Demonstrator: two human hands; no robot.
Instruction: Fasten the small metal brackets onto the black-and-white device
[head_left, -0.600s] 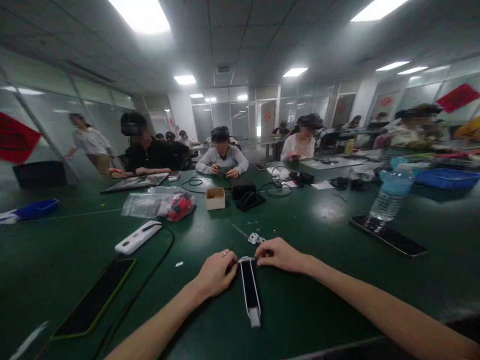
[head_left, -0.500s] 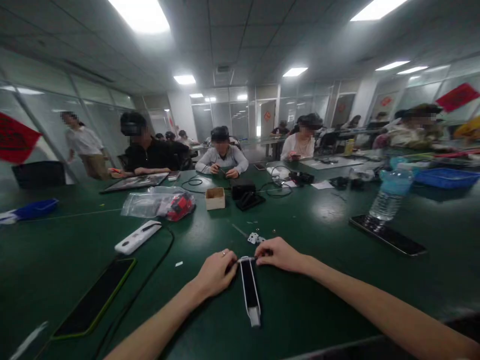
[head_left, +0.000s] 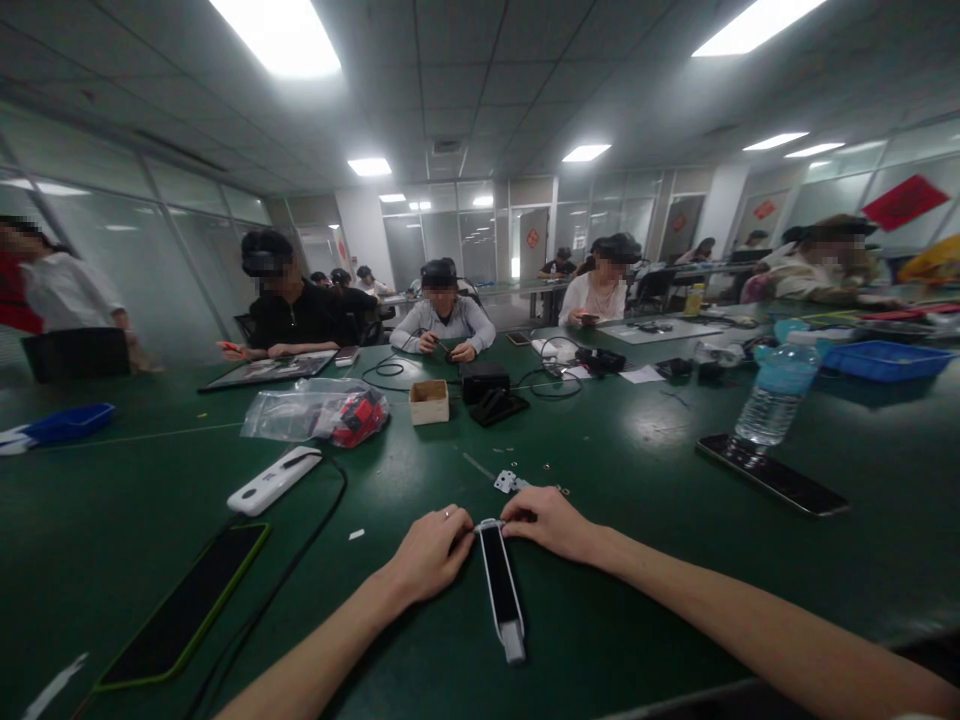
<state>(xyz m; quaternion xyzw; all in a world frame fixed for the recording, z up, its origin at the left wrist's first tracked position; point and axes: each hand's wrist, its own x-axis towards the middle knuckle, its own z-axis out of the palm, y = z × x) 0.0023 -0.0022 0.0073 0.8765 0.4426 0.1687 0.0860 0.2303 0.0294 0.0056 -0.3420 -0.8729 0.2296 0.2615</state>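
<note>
Head view. The narrow white-edged black device (head_left: 501, 590) lies flat on the green table (head_left: 660, 560), low in the frame just right of centre, its long axis running toward the camera. Both hands meet at its far end. The left hand (head_left: 433, 552) rests with fingers curled shut against the left corner of that end; the right hand (head_left: 547, 520) pinches the right corner, fingertips closed on the device's top edge.

Change from half a second ago: the right hand has drawn in closer to the device end, so both hands now bracket it tightly. The device itself has not shifted on the table. Judgement: the work at that end continues, with a firmer two-handed hold.

Just above the right hand lie a small metal bracket (head_left: 505, 482) and loose screws (head_left: 559, 490). A white handset (head_left: 274, 480) sits centre left, a dark phone (head_left: 772, 474) at right.
</note>
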